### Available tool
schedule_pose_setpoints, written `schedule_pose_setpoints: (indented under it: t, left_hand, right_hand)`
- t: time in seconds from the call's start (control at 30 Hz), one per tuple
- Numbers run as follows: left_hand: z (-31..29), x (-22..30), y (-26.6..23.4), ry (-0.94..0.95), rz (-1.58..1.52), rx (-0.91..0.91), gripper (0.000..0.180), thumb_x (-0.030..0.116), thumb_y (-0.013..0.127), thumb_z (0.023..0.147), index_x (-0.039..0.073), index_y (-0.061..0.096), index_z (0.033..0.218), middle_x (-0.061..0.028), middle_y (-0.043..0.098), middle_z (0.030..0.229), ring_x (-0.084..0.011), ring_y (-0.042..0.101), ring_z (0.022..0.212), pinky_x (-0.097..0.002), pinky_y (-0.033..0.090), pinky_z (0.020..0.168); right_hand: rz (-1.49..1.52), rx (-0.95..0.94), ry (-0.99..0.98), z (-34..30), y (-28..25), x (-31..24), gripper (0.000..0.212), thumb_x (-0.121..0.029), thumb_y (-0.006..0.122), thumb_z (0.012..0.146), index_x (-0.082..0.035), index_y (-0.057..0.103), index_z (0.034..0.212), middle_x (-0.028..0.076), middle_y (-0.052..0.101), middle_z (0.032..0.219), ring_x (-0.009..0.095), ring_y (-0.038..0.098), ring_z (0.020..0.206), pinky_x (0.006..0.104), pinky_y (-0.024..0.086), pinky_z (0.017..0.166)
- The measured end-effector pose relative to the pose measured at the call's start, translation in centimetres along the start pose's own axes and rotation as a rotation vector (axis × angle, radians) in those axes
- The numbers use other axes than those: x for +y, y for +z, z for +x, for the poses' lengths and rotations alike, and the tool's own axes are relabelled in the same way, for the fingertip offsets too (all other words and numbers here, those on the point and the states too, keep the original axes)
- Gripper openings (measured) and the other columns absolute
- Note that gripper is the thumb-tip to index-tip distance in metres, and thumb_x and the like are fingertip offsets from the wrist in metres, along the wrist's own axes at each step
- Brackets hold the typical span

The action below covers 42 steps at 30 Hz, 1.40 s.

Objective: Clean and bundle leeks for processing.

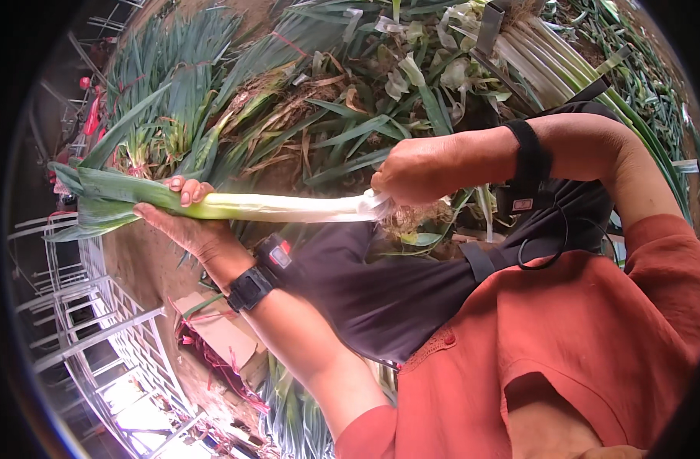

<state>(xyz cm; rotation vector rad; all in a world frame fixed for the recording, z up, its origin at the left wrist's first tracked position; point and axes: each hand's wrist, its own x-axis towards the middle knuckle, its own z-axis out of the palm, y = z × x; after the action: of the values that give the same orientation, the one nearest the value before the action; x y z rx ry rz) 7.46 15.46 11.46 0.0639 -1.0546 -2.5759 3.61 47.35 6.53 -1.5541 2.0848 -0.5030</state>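
Observation:
A single leek (288,208) lies across the view, its flat green leaves to the left and its white shank to the right. My left hand (183,210) is closed around it where green turns pale. At the root end, my right hand (419,170) is curled into a fist against the base of the shank, where whitish skin looks loose. Its fingertips are hidden, so their exact grip does not show. Shaggy roots (411,218) hang just below that fist.
Bundles of leeks (174,92) lie at the far left, with loose leaves and peelings (365,99) beyond my hands. Trimmed white leeks (545,57) sit at the far right, by a metal piece (490,29). A cardboard piece (220,329) and white metal rack (128,314) are at left.

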Motion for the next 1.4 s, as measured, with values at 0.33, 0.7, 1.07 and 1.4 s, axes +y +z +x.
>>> schedule_pose_setpoints:
  t: [0.33, 0.7, 1.07, 1.4]
  left_hand:
    - [0.2, 0.9, -2.9, -0.060, -0.219, 0.002, 0.054, 0.046, 0.076, 0.066, 0.005, 0.045, 0.082, -0.0010, 0.046, 0.068, -0.0114, 0.047, 0.058, -0.0233, 0.044, 0.056]
    - [1.5, -2.3, -1.0, 0.037, 0.311, 0.617, 0.032, 0.028, 0.070, 0.076, 0.011, 0.049, 0.092, -0.0004, 0.049, 0.064, -0.0120, 0.050, 0.053, -0.0228, 0.043, 0.046]
    - [2.0, -3.3, -0.2, -0.080, 0.375, 0.381, 0.021, 0.015, 0.065, 0.077, 0.011, 0.047, 0.086, 0.0012, 0.045, 0.064, -0.0093, 0.044, 0.051, -0.0252, 0.039, 0.048]
    - [1.3, -2.9, 0.1, -0.044, 0.330, 0.438, 0.019, 0.012, 0.064, 0.079, 0.011, 0.046, 0.085, 0.0009, 0.044, 0.062, -0.0080, 0.044, 0.048, -0.0206, 0.040, 0.045]
  right_hand:
    - [0.726, 0.137, 0.002, -1.4, 1.1, 1.5, 0.024, -0.012, 0.046, 0.078, 0.004, 0.058, 0.090, 0.013, 0.058, 0.073, 0.024, 0.056, 0.072, 0.0376, 0.043, 0.067]
    - [-0.056, 0.329, -0.144, 0.1, 2.0, -0.6, 0.010, -0.013, 0.057, 0.070, -0.007, 0.059, 0.078, 0.008, 0.059, 0.080, 0.028, 0.059, 0.081, 0.0387, 0.047, 0.070]
    - [-0.079, 0.057, -0.077, 2.2, 0.4, 0.1, 0.016, -0.007, 0.048, 0.072, -0.001, 0.060, 0.079, 0.017, 0.060, 0.074, 0.033, 0.058, 0.071, 0.0408, 0.045, 0.064]
    - [0.880, -0.138, 0.114, 0.7, 0.6, 1.2, 0.030, -0.017, 0.052, 0.079, 0.000, 0.058, 0.104, 0.011, 0.062, 0.085, 0.020, 0.060, 0.079, 0.0345, 0.046, 0.069]
